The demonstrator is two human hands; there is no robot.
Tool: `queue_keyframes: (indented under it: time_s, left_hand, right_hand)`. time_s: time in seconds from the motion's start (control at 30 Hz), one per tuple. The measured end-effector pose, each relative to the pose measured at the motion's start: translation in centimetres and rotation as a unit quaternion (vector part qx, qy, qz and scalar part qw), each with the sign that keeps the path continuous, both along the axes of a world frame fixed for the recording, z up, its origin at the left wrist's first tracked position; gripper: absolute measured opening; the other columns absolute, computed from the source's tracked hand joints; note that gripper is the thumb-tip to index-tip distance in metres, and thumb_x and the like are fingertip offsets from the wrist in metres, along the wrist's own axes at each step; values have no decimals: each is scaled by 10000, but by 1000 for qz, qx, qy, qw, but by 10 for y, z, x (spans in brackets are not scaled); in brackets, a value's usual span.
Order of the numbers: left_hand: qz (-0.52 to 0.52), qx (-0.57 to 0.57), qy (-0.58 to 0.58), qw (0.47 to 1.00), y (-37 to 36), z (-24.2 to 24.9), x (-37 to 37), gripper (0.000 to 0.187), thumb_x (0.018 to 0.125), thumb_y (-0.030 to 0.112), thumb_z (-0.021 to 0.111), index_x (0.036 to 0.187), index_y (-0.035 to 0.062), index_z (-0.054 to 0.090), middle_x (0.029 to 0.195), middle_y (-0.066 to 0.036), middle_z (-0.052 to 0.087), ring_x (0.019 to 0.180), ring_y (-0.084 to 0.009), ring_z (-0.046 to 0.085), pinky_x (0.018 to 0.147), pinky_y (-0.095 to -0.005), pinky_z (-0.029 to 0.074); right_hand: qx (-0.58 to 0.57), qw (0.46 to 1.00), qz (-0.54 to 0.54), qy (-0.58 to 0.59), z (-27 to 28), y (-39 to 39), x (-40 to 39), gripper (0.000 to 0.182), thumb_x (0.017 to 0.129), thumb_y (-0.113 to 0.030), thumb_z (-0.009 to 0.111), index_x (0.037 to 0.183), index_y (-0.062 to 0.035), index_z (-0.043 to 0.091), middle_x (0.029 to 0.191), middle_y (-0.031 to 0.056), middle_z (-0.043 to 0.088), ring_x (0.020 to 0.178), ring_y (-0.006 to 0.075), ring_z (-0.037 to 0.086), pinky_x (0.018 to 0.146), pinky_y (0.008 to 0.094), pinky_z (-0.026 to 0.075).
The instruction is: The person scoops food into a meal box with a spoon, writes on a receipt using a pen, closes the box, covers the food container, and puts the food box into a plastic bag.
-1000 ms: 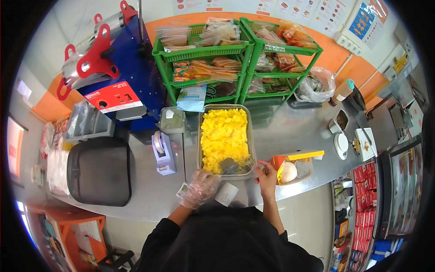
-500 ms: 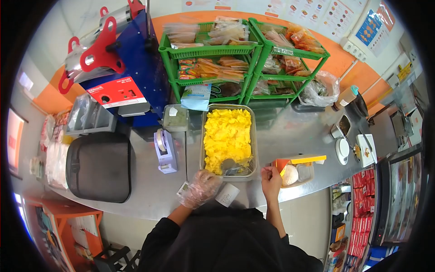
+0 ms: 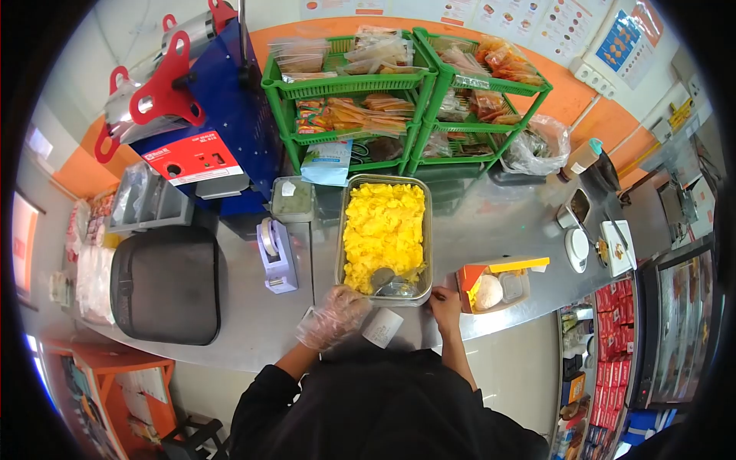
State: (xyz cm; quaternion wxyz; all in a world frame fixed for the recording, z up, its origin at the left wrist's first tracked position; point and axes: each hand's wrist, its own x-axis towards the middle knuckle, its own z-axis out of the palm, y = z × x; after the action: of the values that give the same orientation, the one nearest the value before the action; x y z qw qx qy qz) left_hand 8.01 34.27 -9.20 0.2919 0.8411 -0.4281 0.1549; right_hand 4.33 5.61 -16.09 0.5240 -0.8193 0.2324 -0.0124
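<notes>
Left hand (image 3: 336, 316) is at tray's (image 3: 428, 230) near edge; right hand (image 3: 445, 307) beside box (image 3: 469, 277); how open or holding each grip is, I cannot tell.

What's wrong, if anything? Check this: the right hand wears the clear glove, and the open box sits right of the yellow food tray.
Wrong hand: the head view shows the left hand wearing the clear glove; the right hand is bare. The rest stands.

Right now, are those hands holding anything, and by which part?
I can't tell: the gloved left hand is at the near-left corner of the scrambled-egg tub, its grip unclear; the bare right hand, by the near-right corner, shows nothing held.
</notes>
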Motion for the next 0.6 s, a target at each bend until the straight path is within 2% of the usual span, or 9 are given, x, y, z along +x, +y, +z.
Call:
queue_keyframes:
  time_s: [0.03, 0.1, 0.2, 0.3, 0.37, 0.43, 0.5, 0.53, 0.6]
  left_hand:
    - [-9, 5, 15, 1000, 1, 0, 0, 243, 685, 73, 672, 922, 124, 646, 893, -46, 618, 895, -259, 586, 871, -409, 444]
    - [-18, 16, 6, 1000, 2, -2, 2, 256, 680, 81, 669, 931, 125, 648, 883, -41, 613, 899, -254, 585, 879, -407, 444]
    - [-22, 49, -25, 998, 4, 3, 2, 277, 673, 94, 666, 948, 123, 653, 858, -26, 599, 904, -233, 585, 890, -397, 443]
    - [-30, 61, -51, 996, 6, 1, 0, 291, 666, 102, 670, 957, 110, 659, 832, -8, 586, 895, -197, 586, 893, -379, 443]
    - [-40, 53, -60, 996, 5, -5, 1, 298, 662, 104, 673, 959, 99, 662, 820, 0, 580, 884, -178, 587, 894, -369, 443]
    - [-45, 20, -91, 995, 3, -5, 3, 210, 663, 99, 668, 871, 91, 645, 780, 0, 560, 838, -168, 586, 891, -358, 445]
    - [-42, 56, -73, 995, 3, -5, 4, 163, 668, 97, 662, 827, 98, 624, 758, -2, 541, 814, -164, 581, 889, -362, 446]
    - [-40, 92, -55, 993, 2, -4, 4, 122, 673, 94, 657, 782, 105, 603, 736, -3, 522, 791, -161, 577, 887, -366, 448]
    - [-35, 77, -58, 995, 0, -6, 5, 110, 676, 95, 654, 758, 112, 582, 719, -3, 506, 781, -161, 573, 882, -363, 448]
  right_hand:
    - [-1, 1000, -3, -1, 3, 1, 1, 197, 848, -79, 679, 993, 53, 662, 822, 60, 664, 650, 118, 586, 529, 250, 471]
    - [290, 950, -99, -58, 10, 8, 5, 219, 853, -58, 656, 1037, 57, 634, 851, 62, 661, 647, 134, 583, 542, 252, 435]
    - [367, 920, -138, -11, 12, 1, -5, 206, 868, -44, 630, 1055, 41, 613, 859, 62, 649, 658, 139, 577, 581, 258, 457]
    - [366, 915, -167, -22, 48, 19, -5, 144, 890, -45, 599, 1022, 10, 617, 824, 53, 626, 705, 140, 578, 649, 272, 482]
    - [383, 910, -159, -13, 36, 12, -6, 145, 894, -55, 598, 1023, 9, 614, 832, 55, 624, 734, 152, 584, 678, 288, 488]
    - [399, 905, -149, -6, 38, 11, -5, 146, 899, -64, 596, 1025, 8, 611, 839, 57, 622, 763, 163, 590, 708, 305, 495]
    - [470, 866, -170, -1, 41, 11, -7, 82, 887, -55, 617, 958, -14, 622, 796, 42, 619, 712, 145, 586, 668, 272, 482]
    - [470, 866, -170, -1, 35, 11, -9, 82, 887, -55, 617, 958, -14, 622, 796, 42, 619, 712, 145, 586, 668, 272, 482]
    - [566, 801, -194, -16, 27, 13, -14, 70, 888, -65, 630, 949, -38, 611, 811, 33, 621, 742, 161, 602, 687, 298, 493]
